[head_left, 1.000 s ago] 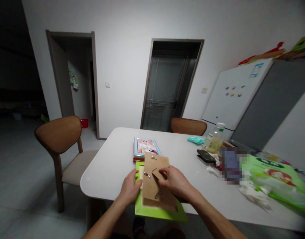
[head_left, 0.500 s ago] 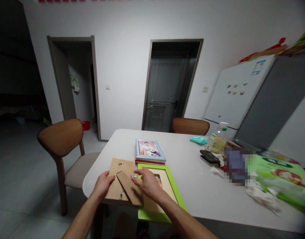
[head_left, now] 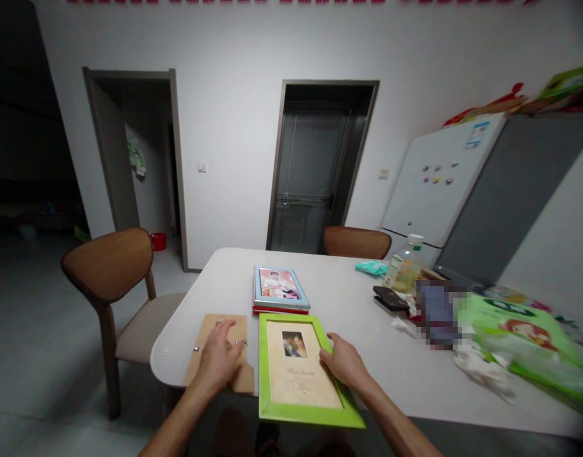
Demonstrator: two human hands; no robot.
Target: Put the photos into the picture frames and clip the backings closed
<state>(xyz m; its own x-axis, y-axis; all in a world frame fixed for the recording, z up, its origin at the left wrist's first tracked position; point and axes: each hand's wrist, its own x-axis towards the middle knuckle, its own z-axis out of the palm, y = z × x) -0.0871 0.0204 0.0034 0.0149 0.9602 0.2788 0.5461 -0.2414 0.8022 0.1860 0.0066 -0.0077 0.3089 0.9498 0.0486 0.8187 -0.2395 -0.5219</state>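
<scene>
On the white table [head_left: 201, 285], the green picture frame [head_left: 310, 414] lay flat at the near edge. It looked light and stiff, and its rim seemed a good place to hold. Our right hand [head_left: 343, 363] lay open against that rim. Our left hand [head_left: 218, 358] pressed open on the brown cardboard backing [head_left: 209, 333]. A blue picture frame [head_left: 277, 285] sat just beyond.

A white table [head_left: 362, 304] holds a green frame [head_left: 291, 410], cardboard backing [head_left: 210, 336], and apparently a phone [head_left: 390, 298].

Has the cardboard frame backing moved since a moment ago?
Yes, leftward: the cardboard frame backing now lies left of the blue-edged picture frame, no longer in front of it.
</scene>
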